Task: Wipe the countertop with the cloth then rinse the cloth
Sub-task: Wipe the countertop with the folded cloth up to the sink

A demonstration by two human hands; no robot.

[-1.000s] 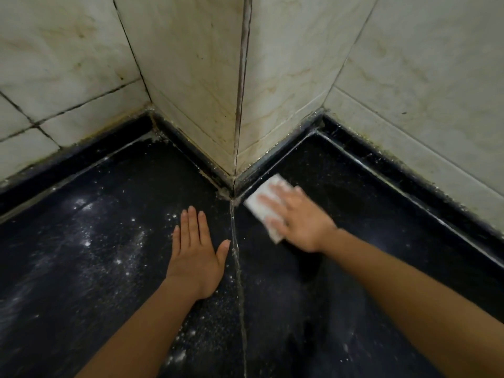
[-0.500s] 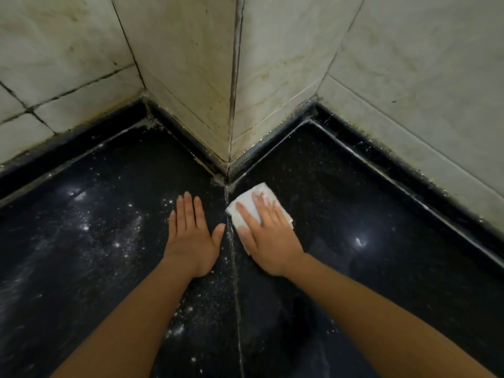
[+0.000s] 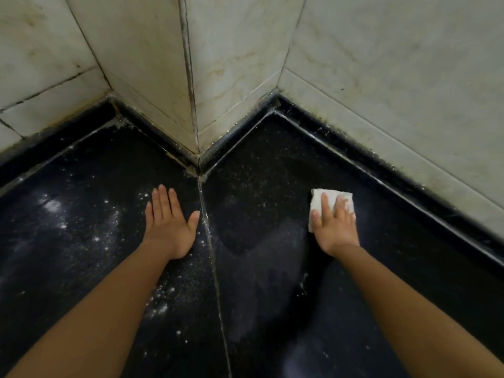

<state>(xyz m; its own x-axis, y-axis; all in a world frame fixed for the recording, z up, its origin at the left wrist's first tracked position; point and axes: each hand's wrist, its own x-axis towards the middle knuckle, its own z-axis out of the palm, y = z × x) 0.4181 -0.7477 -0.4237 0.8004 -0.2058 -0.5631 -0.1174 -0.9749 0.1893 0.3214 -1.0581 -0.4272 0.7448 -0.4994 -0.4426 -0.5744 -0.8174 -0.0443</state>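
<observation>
A: Step? Grip?
B: Wiping: right hand [image 3: 334,227] presses flat, fingers straight, on folded white cloth [image 3: 317,199], right half of black stone countertop [image 3: 272,282]; left hand [image 3: 167,227] rests flat, holding nothing.
A: Next?
B: Probably the white powder [image 3: 54,207], left half.

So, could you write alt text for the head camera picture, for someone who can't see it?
A right hand presses a white cloth flat on a black countertop. The left hand rests flat on it, amid white specks. Pale tiled walls form a corner behind.
</observation>
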